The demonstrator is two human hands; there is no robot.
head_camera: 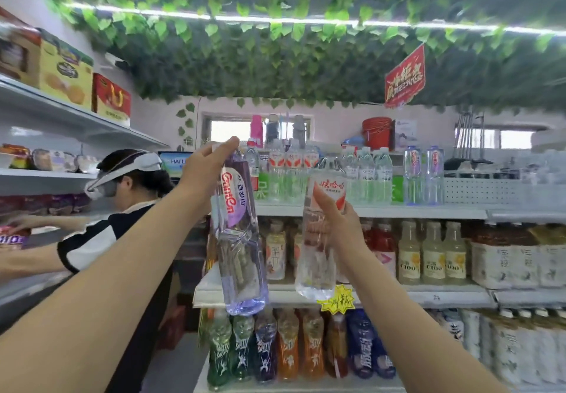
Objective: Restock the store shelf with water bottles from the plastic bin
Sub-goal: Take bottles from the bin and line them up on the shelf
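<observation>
My left hand point(205, 169) grips the upper part of a clear water bottle with a purple label point(239, 239), raised in front of the top shelf point(398, 211). A second clear bottle with a red and white label point(318, 239) is held round its middle by my right hand point(338, 227), just right of the first. Both bottles hang upright at the height of the top shelf's front edge. Several water bottles point(367, 175) stand in a row on that shelf behind them. The plastic bin is out of view.
Lower shelves point(428, 296) carry juice, tea and coloured drink bottles. Another person point(122, 209) in a headset works at the left shelving, close to my left arm. A red bucket point(376, 132) and a red sign point(405, 77) sit above. Green leaves cover the ceiling.
</observation>
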